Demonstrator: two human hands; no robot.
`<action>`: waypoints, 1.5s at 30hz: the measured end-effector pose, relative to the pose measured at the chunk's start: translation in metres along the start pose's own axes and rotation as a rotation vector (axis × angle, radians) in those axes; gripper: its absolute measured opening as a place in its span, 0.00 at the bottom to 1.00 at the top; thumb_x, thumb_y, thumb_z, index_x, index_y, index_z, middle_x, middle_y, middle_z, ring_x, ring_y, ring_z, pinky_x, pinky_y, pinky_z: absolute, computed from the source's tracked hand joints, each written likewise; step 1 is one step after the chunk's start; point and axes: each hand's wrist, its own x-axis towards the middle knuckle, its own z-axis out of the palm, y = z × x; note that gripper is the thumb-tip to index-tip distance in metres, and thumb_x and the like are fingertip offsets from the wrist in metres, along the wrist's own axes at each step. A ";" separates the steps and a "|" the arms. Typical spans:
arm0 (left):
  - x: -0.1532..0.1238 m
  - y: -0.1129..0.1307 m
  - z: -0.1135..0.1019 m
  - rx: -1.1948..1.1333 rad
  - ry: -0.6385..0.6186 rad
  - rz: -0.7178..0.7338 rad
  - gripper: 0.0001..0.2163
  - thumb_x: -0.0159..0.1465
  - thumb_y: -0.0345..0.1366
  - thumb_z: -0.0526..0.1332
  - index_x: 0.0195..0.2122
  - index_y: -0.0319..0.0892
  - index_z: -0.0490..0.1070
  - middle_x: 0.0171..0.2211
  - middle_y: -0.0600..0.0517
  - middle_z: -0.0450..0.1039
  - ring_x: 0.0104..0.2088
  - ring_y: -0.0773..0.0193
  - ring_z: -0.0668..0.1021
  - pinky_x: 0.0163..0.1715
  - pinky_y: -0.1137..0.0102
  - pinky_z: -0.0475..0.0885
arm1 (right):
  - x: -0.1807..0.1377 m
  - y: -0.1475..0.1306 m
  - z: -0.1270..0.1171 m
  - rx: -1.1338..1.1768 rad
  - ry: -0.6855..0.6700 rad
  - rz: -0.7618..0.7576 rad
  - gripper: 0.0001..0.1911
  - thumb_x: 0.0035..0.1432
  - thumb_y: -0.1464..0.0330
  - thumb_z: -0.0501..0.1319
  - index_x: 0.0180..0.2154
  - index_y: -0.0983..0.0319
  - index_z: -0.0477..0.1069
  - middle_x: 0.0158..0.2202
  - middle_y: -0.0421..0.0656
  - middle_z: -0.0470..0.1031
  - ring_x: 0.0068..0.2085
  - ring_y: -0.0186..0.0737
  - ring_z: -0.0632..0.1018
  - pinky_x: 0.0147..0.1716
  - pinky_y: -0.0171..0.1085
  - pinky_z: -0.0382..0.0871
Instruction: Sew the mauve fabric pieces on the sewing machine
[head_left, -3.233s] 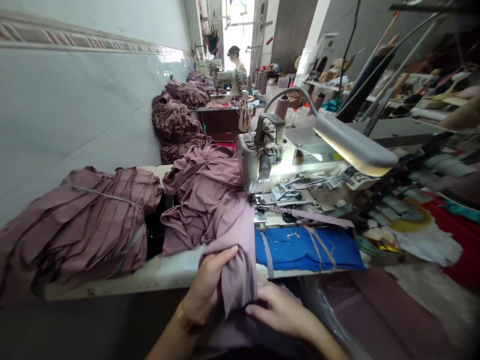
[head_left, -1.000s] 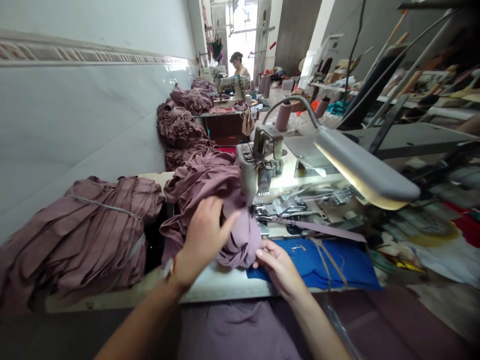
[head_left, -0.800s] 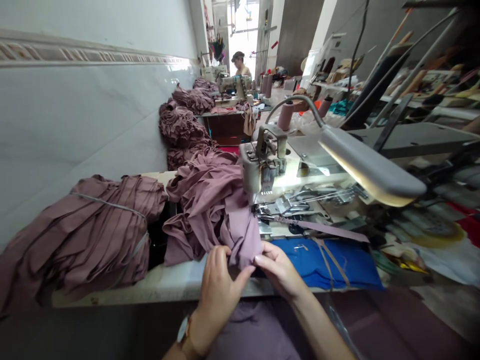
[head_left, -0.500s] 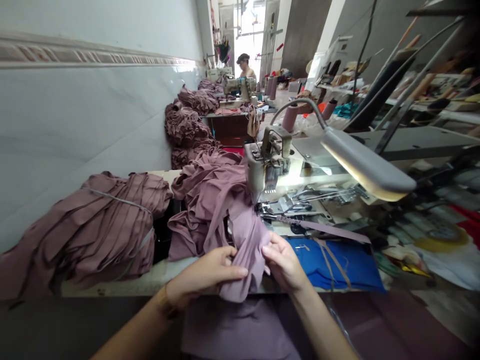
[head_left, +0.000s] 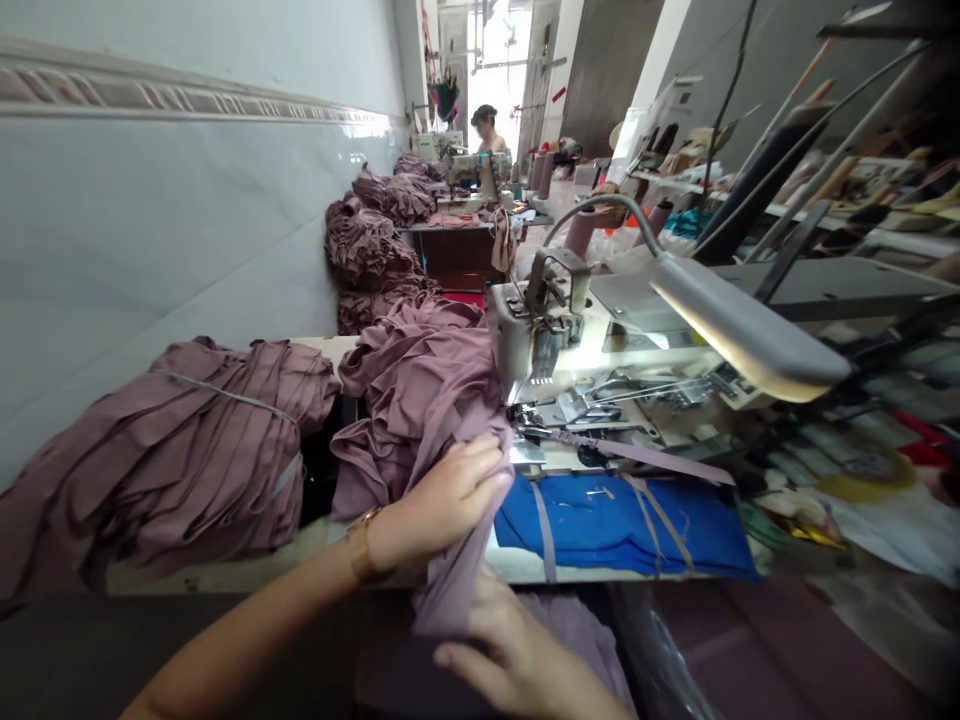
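Mauve fabric [head_left: 420,380] lies bunched on the machine bed and runs up to the needle area of the sewing machine [head_left: 517,320]. My left hand [head_left: 442,495], with a band at the wrist, is closed over this cloth just in front of the needles, fingers together. Lower down, below the table edge, my right hand [head_left: 517,640] holds the hanging part of the same cloth. Its fingertips are partly hidden behind the fabric, and its thumb stands apart. A narrow mauve strip [head_left: 652,460] leads into the machine from the right.
A tied bundle of mauve pieces [head_left: 202,450] lies at left. Blue cloth [head_left: 592,525] lies along the table's front edge at right. A lamp [head_left: 750,320] hangs over the machine. More mauve heaps [head_left: 367,250] line the wall, and a person [head_left: 489,130] sits beyond another machine.
My left hand has moved up and forward onto the cloth near the needles. My right hand has dropped down and left, below the table edge. More of the blue cloth shows.
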 end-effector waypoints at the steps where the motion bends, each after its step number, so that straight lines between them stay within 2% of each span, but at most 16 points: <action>1: -0.003 -0.006 0.002 0.130 0.038 0.029 0.10 0.67 0.34 0.51 0.39 0.41 0.73 0.48 0.45 0.73 0.54 0.54 0.70 0.57 0.58 0.63 | -0.006 0.002 0.000 -0.043 0.034 0.018 0.13 0.59 0.69 0.62 0.46 0.56 0.78 0.52 0.48 0.76 0.56 0.52 0.70 0.58 0.48 0.60; 3: -0.010 -0.018 -0.002 0.299 0.079 -0.009 0.10 0.67 0.31 0.50 0.38 0.40 0.72 0.48 0.42 0.72 0.55 0.53 0.70 0.58 0.55 0.62 | -0.018 0.009 0.002 0.013 0.103 0.133 0.11 0.62 0.67 0.60 0.44 0.57 0.79 0.51 0.49 0.76 0.55 0.52 0.71 0.56 0.49 0.62; 6: -0.020 -0.026 -0.014 0.350 0.057 -0.141 0.11 0.66 0.29 0.49 0.36 0.40 0.71 0.40 0.43 0.74 0.44 0.56 0.76 0.49 0.60 0.69 | -0.032 0.024 0.014 0.482 0.057 0.429 0.17 0.61 0.55 0.60 0.39 0.61 0.80 0.35 0.47 0.79 0.35 0.43 0.78 0.33 0.37 0.74; 8: -0.028 -0.021 -0.018 0.322 0.071 -0.181 0.12 0.66 0.30 0.49 0.39 0.39 0.72 0.42 0.43 0.75 0.44 0.56 0.77 0.48 0.62 0.70 | -0.038 0.032 0.024 0.791 0.004 0.554 0.24 0.55 0.49 0.63 0.38 0.64 0.79 0.26 0.43 0.76 0.23 0.34 0.73 0.19 0.29 0.66; 11: -0.040 -0.006 -0.013 0.241 0.179 -0.182 0.14 0.66 0.33 0.52 0.49 0.41 0.71 0.51 0.44 0.74 0.53 0.55 0.75 0.54 0.62 0.68 | -0.048 0.037 0.024 0.939 0.113 0.546 0.26 0.50 0.49 0.67 0.37 0.66 0.78 0.22 0.40 0.72 0.17 0.28 0.67 0.15 0.26 0.61; 14: -0.046 0.001 0.001 0.161 0.244 -0.168 0.15 0.67 0.37 0.54 0.54 0.41 0.68 0.55 0.45 0.72 0.56 0.56 0.74 0.56 0.63 0.68 | -0.066 0.039 0.003 0.896 0.255 0.532 0.26 0.50 0.50 0.68 0.41 0.65 0.76 0.23 0.38 0.72 0.16 0.27 0.65 0.17 0.28 0.61; 16: -0.043 -0.002 0.009 0.191 0.225 -0.100 0.12 0.67 0.37 0.54 0.48 0.40 0.70 0.56 0.42 0.70 0.58 0.55 0.71 0.58 0.62 0.67 | -0.079 0.041 -0.016 0.811 0.325 0.564 0.24 0.52 0.51 0.67 0.42 0.63 0.75 0.22 0.38 0.72 0.17 0.29 0.67 0.18 0.29 0.61; 18: -0.035 -0.008 0.015 0.269 0.215 -0.010 0.08 0.67 0.35 0.54 0.40 0.39 0.71 0.58 0.39 0.68 0.62 0.52 0.67 0.61 0.59 0.63 | -0.085 0.045 -0.035 0.640 0.427 0.582 0.19 0.55 0.53 0.66 0.36 0.63 0.75 0.20 0.36 0.70 0.19 0.31 0.69 0.22 0.30 0.62; 22: -0.012 -0.017 0.011 0.297 0.268 0.029 0.05 0.65 0.33 0.55 0.35 0.40 0.68 0.58 0.37 0.67 0.62 0.52 0.66 0.61 0.59 0.62 | -0.073 0.050 -0.059 0.381 0.632 0.549 0.17 0.54 0.54 0.67 0.31 0.62 0.74 0.23 0.36 0.70 0.23 0.34 0.72 0.28 0.33 0.65; 25: 0.001 -0.018 -0.002 0.186 0.328 -0.050 0.04 0.64 0.33 0.57 0.37 0.41 0.68 0.56 0.43 0.70 0.57 0.55 0.71 0.56 0.63 0.66 | -0.056 0.053 -0.063 0.363 0.656 0.520 0.17 0.54 0.54 0.67 0.31 0.62 0.73 0.26 0.36 0.69 0.24 0.34 0.73 0.28 0.34 0.66; 28: 0.010 -0.017 -0.015 0.060 0.314 -0.126 0.04 0.64 0.36 0.57 0.38 0.42 0.68 0.42 0.51 0.75 0.43 0.60 0.76 0.44 0.67 0.70 | -0.044 0.055 -0.060 0.379 0.650 0.507 0.17 0.53 0.55 0.67 0.29 0.61 0.70 0.25 0.36 0.68 0.24 0.35 0.72 0.26 0.34 0.67; 31: 0.022 -0.016 -0.023 -0.020 0.306 -0.129 0.06 0.65 0.38 0.56 0.34 0.42 0.66 0.32 0.55 0.70 0.35 0.64 0.73 0.37 0.71 0.67 | -0.037 0.058 -0.058 0.359 0.635 0.487 0.16 0.54 0.55 0.66 0.27 0.61 0.69 0.24 0.36 0.68 0.25 0.36 0.72 0.26 0.34 0.67; 36: 0.057 -0.021 -0.044 0.005 0.321 -0.067 0.06 0.64 0.38 0.57 0.35 0.40 0.68 0.34 0.54 0.71 0.36 0.63 0.73 0.37 0.70 0.66 | -0.023 0.056 -0.066 0.247 0.608 0.483 0.15 0.54 0.58 0.65 0.25 0.61 0.68 0.21 0.36 0.68 0.24 0.37 0.70 0.25 0.34 0.64; 40: 0.078 -0.025 -0.063 0.250 0.352 0.011 0.06 0.64 0.36 0.57 0.37 0.40 0.70 0.35 0.50 0.74 0.37 0.59 0.75 0.39 0.67 0.68 | -0.007 0.055 -0.073 0.173 0.683 0.464 0.16 0.49 0.60 0.69 0.21 0.61 0.67 0.18 0.34 0.64 0.21 0.34 0.65 0.23 0.33 0.56; 43: 0.063 -0.021 -0.042 0.565 0.553 0.046 0.10 0.65 0.30 0.53 0.46 0.36 0.69 0.46 0.40 0.72 0.49 0.50 0.72 0.51 0.56 0.65 | 0.007 0.056 -0.073 0.206 0.763 0.437 0.19 0.46 0.60 0.71 0.20 0.60 0.63 0.16 0.32 0.62 0.20 0.33 0.63 0.21 0.33 0.54; 45: 0.039 -0.016 -0.010 0.660 0.568 0.171 0.15 0.65 0.26 0.49 0.51 0.33 0.67 0.52 0.36 0.68 0.57 0.47 0.67 0.57 0.51 0.60 | 0.015 0.057 -0.073 0.236 0.789 0.423 0.20 0.46 0.59 0.71 0.20 0.59 0.61 0.15 0.31 0.61 0.19 0.32 0.62 0.20 0.32 0.54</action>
